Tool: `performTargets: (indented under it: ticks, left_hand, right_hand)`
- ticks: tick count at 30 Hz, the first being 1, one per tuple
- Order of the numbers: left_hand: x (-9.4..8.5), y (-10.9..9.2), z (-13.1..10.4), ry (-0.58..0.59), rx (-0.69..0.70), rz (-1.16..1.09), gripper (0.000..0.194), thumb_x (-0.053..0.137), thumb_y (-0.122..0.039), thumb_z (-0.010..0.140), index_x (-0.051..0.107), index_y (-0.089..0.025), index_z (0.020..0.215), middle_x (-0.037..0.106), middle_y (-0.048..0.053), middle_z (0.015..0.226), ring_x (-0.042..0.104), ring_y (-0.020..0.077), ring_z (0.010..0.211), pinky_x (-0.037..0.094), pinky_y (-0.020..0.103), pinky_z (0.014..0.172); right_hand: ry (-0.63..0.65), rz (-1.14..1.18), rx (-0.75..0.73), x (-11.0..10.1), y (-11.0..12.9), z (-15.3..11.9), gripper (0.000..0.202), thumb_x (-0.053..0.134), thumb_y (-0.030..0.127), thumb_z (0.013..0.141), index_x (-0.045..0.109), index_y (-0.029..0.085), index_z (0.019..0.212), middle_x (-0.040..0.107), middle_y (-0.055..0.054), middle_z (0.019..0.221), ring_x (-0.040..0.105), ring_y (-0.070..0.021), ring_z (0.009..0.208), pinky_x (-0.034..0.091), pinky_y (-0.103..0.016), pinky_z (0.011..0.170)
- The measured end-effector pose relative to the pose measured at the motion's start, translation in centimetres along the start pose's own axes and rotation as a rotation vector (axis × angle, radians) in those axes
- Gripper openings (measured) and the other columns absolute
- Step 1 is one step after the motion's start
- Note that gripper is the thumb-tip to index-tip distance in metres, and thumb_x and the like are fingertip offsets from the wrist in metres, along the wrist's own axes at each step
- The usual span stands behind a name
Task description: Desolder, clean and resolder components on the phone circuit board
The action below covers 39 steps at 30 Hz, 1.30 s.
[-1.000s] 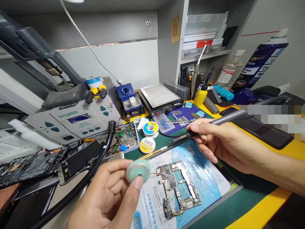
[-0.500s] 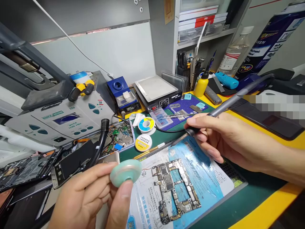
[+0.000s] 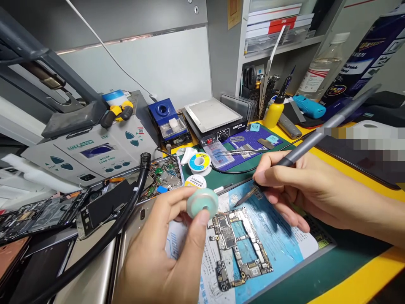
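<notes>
1. The left hand [image 3: 172, 242] pinches a round, pale-green spool [image 3: 199, 202].
2. At its five o'clock, a dark rectangular circuit board [image 3: 229, 232] lies flat.
3. At the board's one o'clock, the right hand [image 3: 286, 188] grips a slim grey soldering iron [image 3: 303, 148] penlike, apparently for control.

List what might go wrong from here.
The soldering iron in the right hand has its tip near the circuit board; if hot, a slip might scorch it.
The left hand pinches a green spool close to the board and could nudge it.
</notes>
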<state>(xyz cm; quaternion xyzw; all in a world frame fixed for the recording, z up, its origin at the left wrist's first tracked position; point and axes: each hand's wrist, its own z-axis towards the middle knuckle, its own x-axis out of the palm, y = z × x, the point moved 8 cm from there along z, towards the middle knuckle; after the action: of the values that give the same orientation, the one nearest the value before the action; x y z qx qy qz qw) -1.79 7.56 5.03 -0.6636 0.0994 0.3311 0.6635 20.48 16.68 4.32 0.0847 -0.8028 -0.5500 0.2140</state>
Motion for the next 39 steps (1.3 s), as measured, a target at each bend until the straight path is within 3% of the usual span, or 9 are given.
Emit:
performTargets:
  ticks: [5,11,15,19,24,31,39]
  left_hand:
    - [0.5,-0.5,1.2,0.055,0.102,0.087,0.028,0.065,-0.053,0.102,0.069,-0.037,0.124,0.08,-0.003,0.113,0.075,0.0184,0.107,0.058,0.027,0.09]
    - [1.4,-2.1,1.3,0.12,0.173,0.065,0.022,0.064,-0.044,0.103,0.069,-0.037,0.123,0.082,-0.009,0.103,0.076,0.0115,0.097,0.055,0.018,0.083]
    - [1.2,-2.4,1.2,0.046,0.107,0.062,0.019,0.064,-0.046,0.101,0.072,-0.038,0.116,0.081,-0.011,0.095,0.072,0.0101,0.089,0.052,0.017,0.08]
    - [1.5,-2.4,1.0,0.045,0.082,0.036,0.022,0.064,-0.047,0.1,0.073,-0.035,0.116,0.079,-0.009,0.094,0.07,0.0118,0.088,0.052,0.019,0.077]
    - [1.3,-3.0,0.9,-0.023,0.172,0.038,0.016,0.065,-0.038,0.097,0.075,-0.032,0.109,0.07,-0.007,0.079,0.061,0.0131,0.077,0.052,0.023,0.08]
    - [1.5,-3.3,0.7,-0.04,0.271,-0.001,0.015,0.065,-0.032,0.099,0.07,-0.04,0.111,0.068,-0.015,0.08,0.058,0.0053,0.073,0.047,0.011,0.071]
    - [1.2,-3.4,0.7,-0.058,0.289,0.04,0.014,0.064,-0.033,0.1,0.069,-0.041,0.111,0.068,-0.016,0.081,0.059,0.0053,0.077,0.048,0.012,0.076]
  right_hand:
    - [0.021,-0.039,0.015,0.0,-0.2,0.0,0.02,0.085,0.024,0.072,0.066,0.02,0.066,0.064,0.003,0.05,0.057,-0.0127,0.031,0.046,-0.017,0.027]
    - [0.008,-0.117,0.019,-0.5,-0.7,-0.2,0.021,0.085,0.029,0.075,0.066,0.022,0.068,0.064,0.002,0.048,0.055,-0.0133,0.029,0.046,-0.019,0.028]
    - [0.019,-0.11,0.029,-0.3,-0.8,-0.2,0.021,0.085,0.029,0.074,0.066,0.022,0.069,0.064,0.002,0.045,0.055,-0.0133,0.03,0.046,-0.018,0.029]
    - [-0.006,-0.138,0.042,-0.4,-0.9,-0.4,0.021,0.087,0.03,0.074,0.067,0.023,0.07,0.063,0.003,0.044,0.056,-0.0139,0.029,0.046,-0.018,0.028]
    - [0.004,-0.172,0.019,-0.5,-1.2,-0.5,0.017,0.087,0.027,0.075,0.07,0.024,0.072,0.066,0.004,0.048,0.061,-0.0156,0.032,0.047,-0.018,0.029]
    - [-0.002,-0.187,0.003,-0.1,-1.0,-0.6,0.019,0.091,0.023,0.07,0.072,0.024,0.071,0.067,0.005,0.048,0.059,-0.0141,0.032,0.048,-0.016,0.028]
    - [-0.012,-0.192,0.012,-0.3,-1.1,-0.8,0.02,0.089,0.026,0.075,0.069,0.023,0.074,0.068,0.004,0.052,0.061,-0.0135,0.033,0.049,-0.016,0.03]
